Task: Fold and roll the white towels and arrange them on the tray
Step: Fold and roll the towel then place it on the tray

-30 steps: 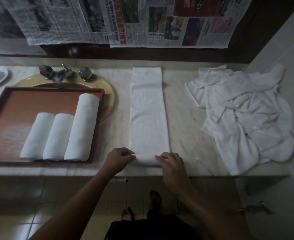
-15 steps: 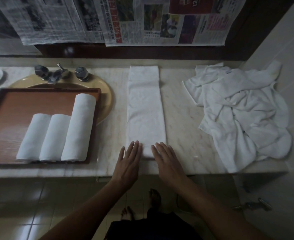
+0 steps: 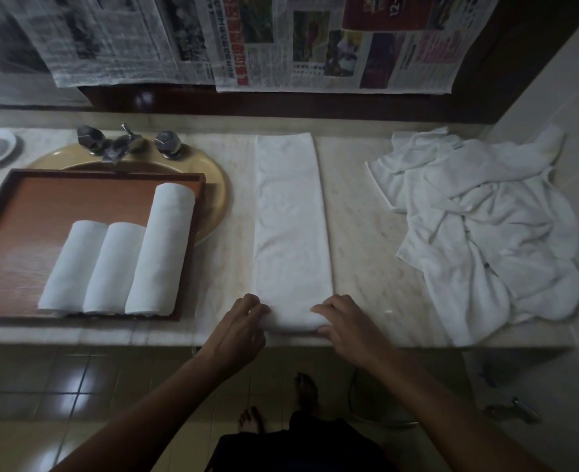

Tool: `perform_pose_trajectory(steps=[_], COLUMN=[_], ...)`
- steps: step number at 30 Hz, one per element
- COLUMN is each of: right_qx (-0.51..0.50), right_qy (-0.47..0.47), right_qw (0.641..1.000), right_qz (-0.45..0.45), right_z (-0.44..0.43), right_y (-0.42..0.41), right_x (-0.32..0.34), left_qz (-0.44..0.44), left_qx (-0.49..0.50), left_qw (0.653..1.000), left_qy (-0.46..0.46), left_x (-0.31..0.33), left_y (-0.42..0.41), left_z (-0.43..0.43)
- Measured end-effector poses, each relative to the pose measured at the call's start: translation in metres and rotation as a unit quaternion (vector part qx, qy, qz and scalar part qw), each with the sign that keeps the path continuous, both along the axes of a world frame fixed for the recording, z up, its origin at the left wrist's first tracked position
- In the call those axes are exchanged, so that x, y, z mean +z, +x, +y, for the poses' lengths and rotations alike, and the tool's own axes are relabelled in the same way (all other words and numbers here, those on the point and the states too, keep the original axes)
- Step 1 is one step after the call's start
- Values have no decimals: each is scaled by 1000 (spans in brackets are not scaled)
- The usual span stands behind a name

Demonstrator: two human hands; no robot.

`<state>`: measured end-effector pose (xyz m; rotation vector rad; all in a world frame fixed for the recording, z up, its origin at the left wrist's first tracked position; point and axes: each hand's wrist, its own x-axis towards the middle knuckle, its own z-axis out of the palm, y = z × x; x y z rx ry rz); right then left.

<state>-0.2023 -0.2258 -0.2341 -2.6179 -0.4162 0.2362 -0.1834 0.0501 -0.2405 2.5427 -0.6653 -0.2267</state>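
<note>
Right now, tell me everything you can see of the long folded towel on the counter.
The folded towel is white, terry-like cloth, folded into a long narrow strip lying flat on the pale marble counter, running from the back toward the front edge. Its near end is turned up into a small thick roll, held at its two corners by the left hand and right hand.

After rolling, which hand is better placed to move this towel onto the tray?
Probably the left hand: it grips the towel at the corner nearest the tray; the right hand grips the far corner.
</note>
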Motion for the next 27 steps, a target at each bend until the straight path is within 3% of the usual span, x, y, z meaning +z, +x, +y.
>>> perform_pose_trajectory(steps=[6, 9, 13, 18, 20, 23, 27], right_qx=[-116, -134, -122, -77, -74, -66, -55], right_qy=[69, 53, -26, -89, -93, -97, -122], right_qw=[988, 990, 984, 987, 989, 990, 989], right_qz=[81, -6, -127, -108, -86, -76, -64], right_z=[-4, 2, 27, 52, 53, 51, 46], right_y=[8, 9, -12, -42, -41, -30, -13], right_x=[3, -3, -3, -19, -23, -21, -19], left_qz=[104, 178, 200, 215, 119, -78, -110], left_qx=[101, 169, 194, 201, 205, 100, 11], left_qw=[987, 964, 953, 950, 970, 990, 983], left_qy=[-64, -105, -122, -101, -56, 64, 145], left_x=[17, 22, 21, 22, 21, 17, -7], left_y=[13, 23, 31, 38, 31, 7, -4], left_z=[5, 6, 9, 6, -1, -22, -40])
